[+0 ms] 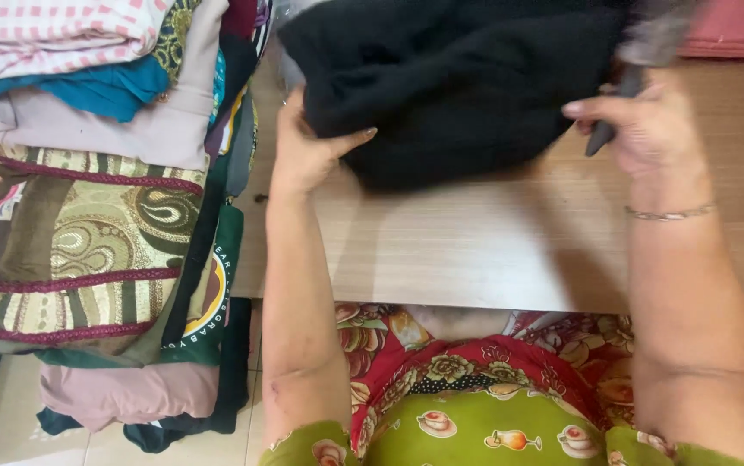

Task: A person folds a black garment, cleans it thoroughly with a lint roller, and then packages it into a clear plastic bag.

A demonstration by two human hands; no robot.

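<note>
The black garment [454, 82] lies bunched on the wooden tabletop [476, 250], at its far middle, between both hands. The left hand [307, 147] grips the garment's left edge: thumb on top of the cloth, fingers hidden beneath it, the grip pinching the fabric. The right hand [648, 129] is at the garment's right edge; its grip is pressed together around a dark grey strip [605, 121], which hangs down past the thumb. A thin bracelet [670, 212] sits on the right wrist. No container is in view. A stack of folded clothes [96, 198] stands at the tabletop's left end, patterned brown and green cloth over pink and dark pieces. A pink folded cloth [734, 30] lies at far right.
</note>
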